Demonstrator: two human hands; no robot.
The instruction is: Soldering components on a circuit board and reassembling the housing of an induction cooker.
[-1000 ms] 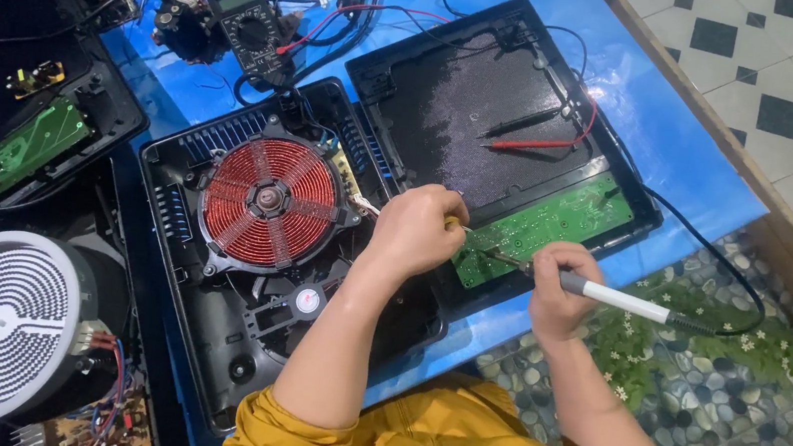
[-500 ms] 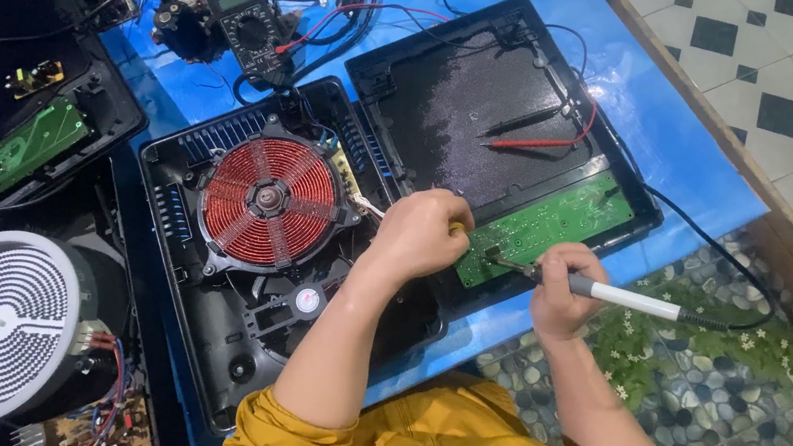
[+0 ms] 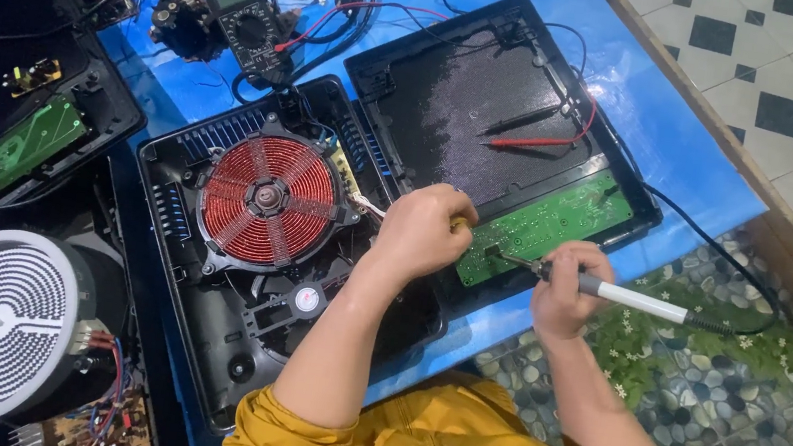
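hands at flat green circuit board (image 3: 547, 227) — right hand (image 3: 559, 291) gripping slim soldering iron (image 3: 610, 292).

The circuit board (image 3: 547, 226) lies between the left hand (image 3: 424, 228) and right hand (image 3: 560, 289); the coil (image 3: 267, 199) sits left of the left hand, the multimeter (image 3: 250, 23) beyond it.

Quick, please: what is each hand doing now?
Left hand: closed, fist on green board; contents hidden.
Right hand: closed, holding soldering iron.
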